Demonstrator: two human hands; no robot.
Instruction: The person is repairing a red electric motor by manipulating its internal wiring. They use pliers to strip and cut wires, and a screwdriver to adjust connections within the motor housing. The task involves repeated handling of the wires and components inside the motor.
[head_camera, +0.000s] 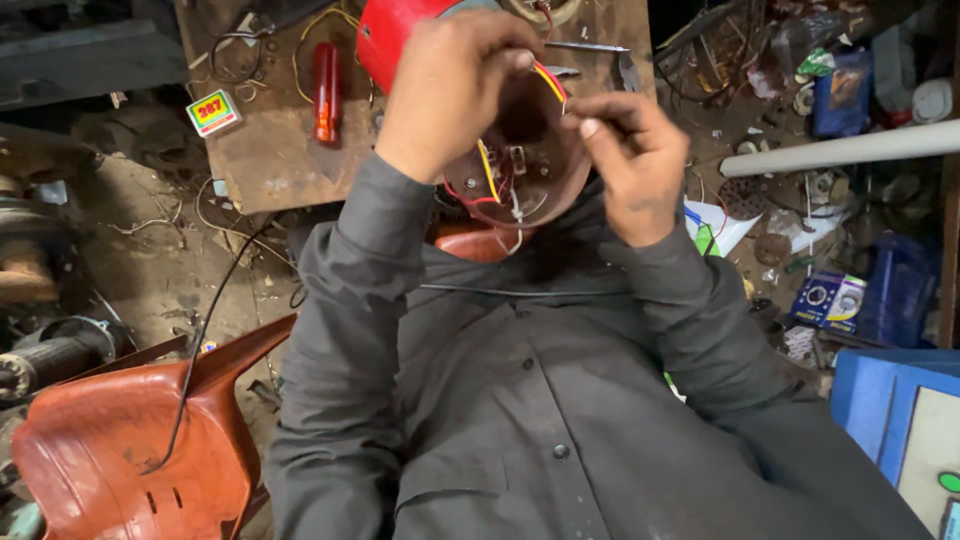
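The left hand (450, 90) and right hand (630, 165) are both pinched shut on a thin red and yellow wire (550, 82), held taut between them just above the open end of a round motor housing (520, 160) that rests in the person's lap against the dark grey shirt (520, 400). The wire looks slender and plastic-sheathed, so a hard tug would likely snap it or tear it from its terminal inside the housing; other loose red and yellow leads there could snag. The housing is a dull brown metal disc with a glossy red shell (385, 40) behind it, heavy-looking and unsupported, so it may slide off the lap. Behind it, a rusty, stained counter (270, 160) carries a smooth red cylinder (326, 92); a moulded orange plastic chair (130, 450) stands nearby.
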